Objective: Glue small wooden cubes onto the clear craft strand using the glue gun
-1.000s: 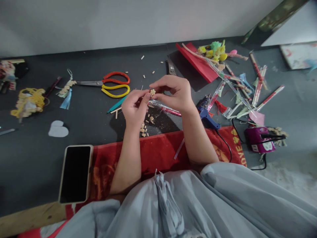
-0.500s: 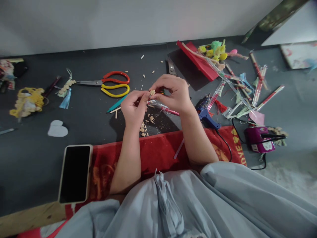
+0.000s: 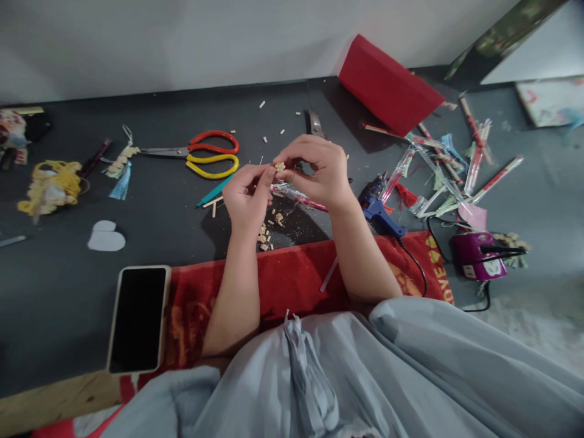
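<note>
desk [image 3: 173, 243]: left hand [image 3: 246, 198], right hand [image 3: 319, 170] pinch tan cluster [image 3: 280, 166], axis unclear.

I see red and yellow scissors [image 3: 203, 155] on the dark table [image 3: 173, 109], and a phone [image 3: 138, 319] screen-up at the red cloth's [image 3: 292, 280] edge. A blue glue gun [image 3: 381, 212] lies near a purple device [image 3: 478, 257].

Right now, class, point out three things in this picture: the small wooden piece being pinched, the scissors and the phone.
wooden piece [image 3: 280, 166]: head view, on its pale top face.
scissors [image 3: 190, 152]: head view, where the red and yellow handles join.
phone [image 3: 139, 319]: head view, middle of the dark screen.
</note>
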A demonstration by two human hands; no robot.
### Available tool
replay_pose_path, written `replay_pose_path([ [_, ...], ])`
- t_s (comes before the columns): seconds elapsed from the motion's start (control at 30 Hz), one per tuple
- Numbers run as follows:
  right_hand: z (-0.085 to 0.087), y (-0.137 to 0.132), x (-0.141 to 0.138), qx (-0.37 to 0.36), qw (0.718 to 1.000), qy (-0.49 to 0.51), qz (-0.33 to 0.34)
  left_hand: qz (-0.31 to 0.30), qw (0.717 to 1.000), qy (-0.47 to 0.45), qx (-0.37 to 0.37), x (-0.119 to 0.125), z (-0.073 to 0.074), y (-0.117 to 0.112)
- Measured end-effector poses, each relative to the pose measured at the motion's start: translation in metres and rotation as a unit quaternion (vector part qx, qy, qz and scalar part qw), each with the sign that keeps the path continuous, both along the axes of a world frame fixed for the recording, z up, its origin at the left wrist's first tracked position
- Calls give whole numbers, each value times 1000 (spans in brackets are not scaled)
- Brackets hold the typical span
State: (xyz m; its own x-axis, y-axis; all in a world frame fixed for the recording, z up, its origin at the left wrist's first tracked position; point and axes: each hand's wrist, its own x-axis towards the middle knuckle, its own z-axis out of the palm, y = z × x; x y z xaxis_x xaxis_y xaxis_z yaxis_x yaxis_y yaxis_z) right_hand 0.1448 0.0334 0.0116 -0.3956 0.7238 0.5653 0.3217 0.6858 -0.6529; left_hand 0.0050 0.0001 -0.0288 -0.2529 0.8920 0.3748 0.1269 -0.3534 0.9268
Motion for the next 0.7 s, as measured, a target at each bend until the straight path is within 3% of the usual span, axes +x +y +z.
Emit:
replay_pose_path([
  [0.3,-10,4,0,64,998,0,-15,-63,990,-101,-75,2,-1,0],
  [0.7,-7,2,0,74,997,-20,-22,-89,983,-147,-58,0,-2,2],
])
